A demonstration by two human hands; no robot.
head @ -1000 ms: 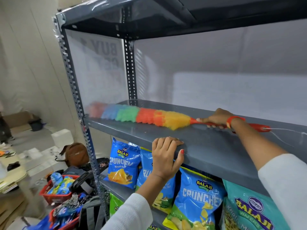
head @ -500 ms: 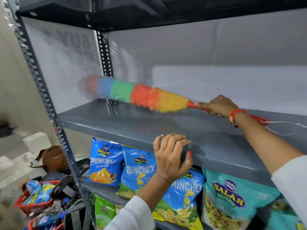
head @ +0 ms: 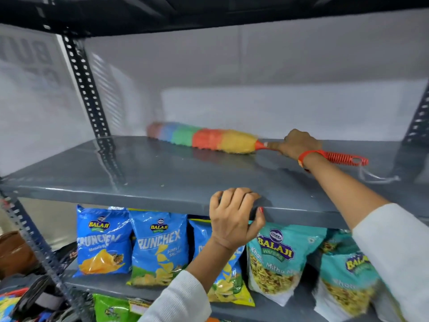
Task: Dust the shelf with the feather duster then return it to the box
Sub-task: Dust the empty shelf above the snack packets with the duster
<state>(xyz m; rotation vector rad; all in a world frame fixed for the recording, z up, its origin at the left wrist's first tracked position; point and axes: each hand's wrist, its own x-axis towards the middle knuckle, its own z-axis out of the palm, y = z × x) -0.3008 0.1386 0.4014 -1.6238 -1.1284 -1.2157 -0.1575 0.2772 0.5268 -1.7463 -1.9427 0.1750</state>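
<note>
Grey metal shelf (head: 148,177): middle board of a slotted-upright rack, top surface bare apart from the duster and a few specks. Feather duster (head: 209,139): multicoloured head banded pink, blue, green, orange and yellow, lying low along the back of the board and touching it near the rear wall; head blurred; red handle with a ribbed end and a white hanging loop trailing to the right. Right hand (head: 298,144): grip closed around the red handle just behind the yellow band, red band on the wrist, white sleeve on the forearm. Left hand (head: 232,217): fingers curled over the front lip of the same board, thumb with a red nail pressed against its front face, grip clamped on the edge; white sleeve below. Lower board: blue Crunchex chip bags (head: 160,247) standing upright in a row at left and centre, teal Balaji wafers bags (head: 276,259) at right, one blue bag partly hidden behind the left wrist. Bottom left: green snack bag (head: 111,307), brown bag (head: 14,252) outside the rack. The box is not in view.
</note>
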